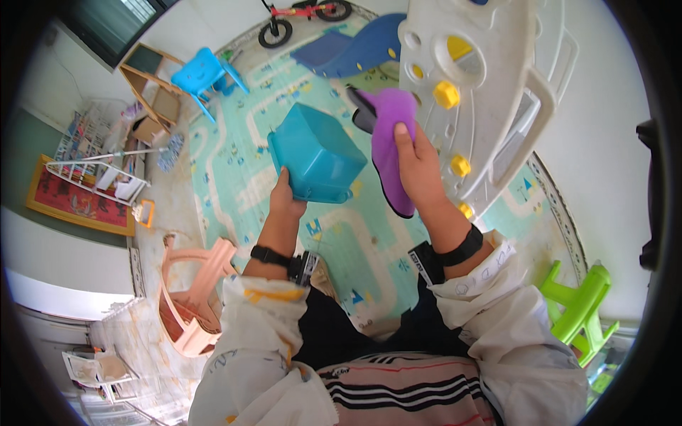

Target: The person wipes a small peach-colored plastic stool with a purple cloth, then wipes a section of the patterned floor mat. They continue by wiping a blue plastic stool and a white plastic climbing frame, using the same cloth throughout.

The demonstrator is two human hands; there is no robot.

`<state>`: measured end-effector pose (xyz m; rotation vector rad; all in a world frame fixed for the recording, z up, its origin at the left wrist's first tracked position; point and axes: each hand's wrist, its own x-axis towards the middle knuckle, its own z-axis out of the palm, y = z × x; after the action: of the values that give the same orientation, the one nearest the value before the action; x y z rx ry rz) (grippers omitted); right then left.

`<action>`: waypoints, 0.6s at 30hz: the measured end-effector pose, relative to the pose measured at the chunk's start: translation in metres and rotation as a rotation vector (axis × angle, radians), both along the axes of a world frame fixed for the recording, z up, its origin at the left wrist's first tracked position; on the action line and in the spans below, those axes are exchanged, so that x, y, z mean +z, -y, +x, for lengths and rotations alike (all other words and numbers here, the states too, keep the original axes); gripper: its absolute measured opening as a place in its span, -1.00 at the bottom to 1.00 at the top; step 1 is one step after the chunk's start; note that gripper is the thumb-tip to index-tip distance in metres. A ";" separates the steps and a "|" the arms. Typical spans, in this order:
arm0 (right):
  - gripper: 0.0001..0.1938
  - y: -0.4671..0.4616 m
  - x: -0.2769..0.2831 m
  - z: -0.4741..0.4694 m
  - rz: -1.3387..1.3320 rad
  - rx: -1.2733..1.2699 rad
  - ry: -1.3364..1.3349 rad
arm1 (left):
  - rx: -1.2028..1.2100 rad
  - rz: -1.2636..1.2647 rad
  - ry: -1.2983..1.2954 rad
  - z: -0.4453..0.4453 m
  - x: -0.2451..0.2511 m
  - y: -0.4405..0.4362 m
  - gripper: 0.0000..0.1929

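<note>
My left hand [286,198] grips the rim of a teal plastic bin [322,154], which is tilted with its closed bottom facing up and away, so its inside is hidden. To the right of it, my right hand [421,168] holds a purple item with black edging [393,117], soft-looking, with dark flaps at its upper left end; its exact kind I cannot tell. The thumb lies on its purple face. A gap separates the bin and the purple item. Both are held above a green patterned play mat [362,234].
A grey plastic climbing frame [485,117] with a blue slide [357,48] stands at the right. Around the mat are a blue chair [200,72], a red balance bike [298,10], a pink plastic chair [197,298], a green plastic chair [581,303] and a white rack [96,175].
</note>
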<state>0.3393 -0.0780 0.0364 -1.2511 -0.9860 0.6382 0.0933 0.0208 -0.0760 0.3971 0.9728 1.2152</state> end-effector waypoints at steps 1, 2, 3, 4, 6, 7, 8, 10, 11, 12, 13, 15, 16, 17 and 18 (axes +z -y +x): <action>-0.59 0.002 0.005 0.001 0.112 -0.026 0.039 | -0.059 0.079 0.031 0.002 0.029 0.007 -0.44; -0.59 0.005 0.010 0.003 0.181 -0.047 0.062 | -0.112 0.141 0.066 0.002 0.055 0.014 -0.44; -0.60 0.009 0.014 0.003 0.217 -0.074 0.074 | -0.191 0.232 0.114 0.002 0.076 0.023 -0.45; -0.59 0.015 0.018 0.004 0.338 -0.064 0.210 | -0.174 0.225 0.128 0.002 0.092 0.031 -0.45; -0.57 0.026 0.022 0.003 0.485 -0.054 0.419 | -0.190 0.313 0.171 0.005 0.106 0.048 -0.45; -0.55 0.029 0.022 -0.002 0.472 -0.025 0.648 | -0.199 0.274 0.185 0.008 0.107 0.054 -0.44; -0.54 0.030 0.020 -0.009 0.427 0.013 0.835 | -0.205 0.277 0.184 0.013 0.103 0.060 -0.44; -0.53 0.027 0.015 -0.016 0.336 0.066 0.956 | -0.225 0.250 0.104 0.016 0.097 0.061 -0.41; -0.54 0.023 0.012 -0.017 0.308 0.081 0.887 | -0.237 0.291 0.052 0.015 0.094 0.061 -0.40; -0.55 0.020 0.009 -0.019 0.279 0.086 0.815 | -0.267 0.314 0.004 0.009 0.093 0.059 -0.40; -0.56 0.017 0.006 -0.019 0.316 0.134 0.818 | -0.277 0.355 -0.051 0.004 0.094 0.055 -0.40; -0.58 0.015 0.001 -0.017 0.402 0.195 0.802 | -0.301 0.358 -0.031 -0.004 0.093 0.052 -0.39; -0.58 0.015 -0.002 -0.018 0.397 0.185 0.903 | -0.293 0.353 -0.032 -0.006 0.092 0.051 -0.40; -0.58 0.014 -0.004 -0.018 0.356 0.190 0.898 | -0.288 0.338 -0.036 -0.008 0.090 0.050 -0.40; -0.59 0.012 -0.006 -0.018 0.319 0.200 0.906 | -0.258 0.330 -0.043 -0.009 0.089 0.050 -0.41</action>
<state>0.3209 -0.0903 0.0302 -1.1568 -1.8931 0.0107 0.0847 -0.0291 0.0127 0.7880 0.7299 1.1340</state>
